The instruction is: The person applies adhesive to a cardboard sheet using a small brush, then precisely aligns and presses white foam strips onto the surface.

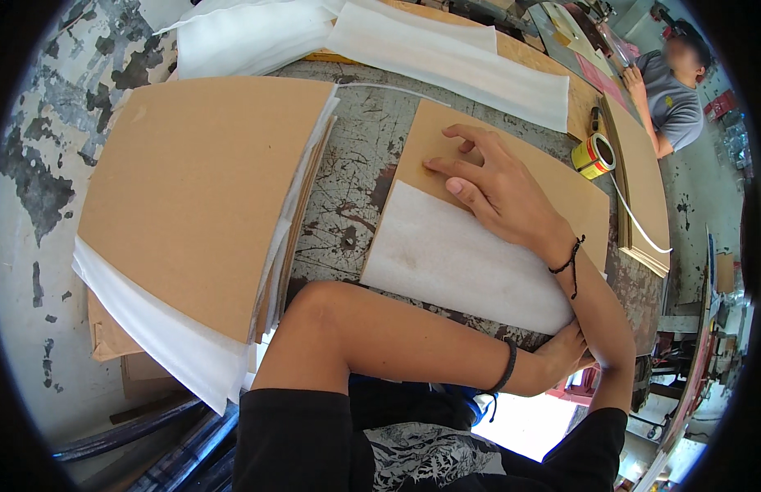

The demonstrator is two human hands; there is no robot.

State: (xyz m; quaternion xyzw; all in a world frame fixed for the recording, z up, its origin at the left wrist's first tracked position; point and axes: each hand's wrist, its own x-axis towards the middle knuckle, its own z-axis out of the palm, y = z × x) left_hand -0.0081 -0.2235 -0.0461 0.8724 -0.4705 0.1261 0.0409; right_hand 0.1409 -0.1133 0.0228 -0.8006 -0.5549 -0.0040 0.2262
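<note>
Head view: the right hand was palm down over the brown board with its fingers parted and loosely bent, grasping nothing; whether the fingertips pressed on the surface could not be told. The board lay flat on the scratched, paint-worn worktable, in front of the person. A white foam sheet covered the near part of the board, its upper edge running beneath the right hand and its near edge along the table's front. The left hand was at the sheet's near right corner, partly hidden behind the right forearm; its grip could not be told. The left forearm crossed in front of the body. To the left stood a stack of brown boards, with white foam sheets layered between them and jutting out at the front. Beyond the board's right edge were a yellow-and-red roll with a white strip trailing from it, a black tool, and a pile of long brown boards. More white foam lay across the far side. A co-worker in a grey shirt was at upper right, one arm on the bench.
</note>
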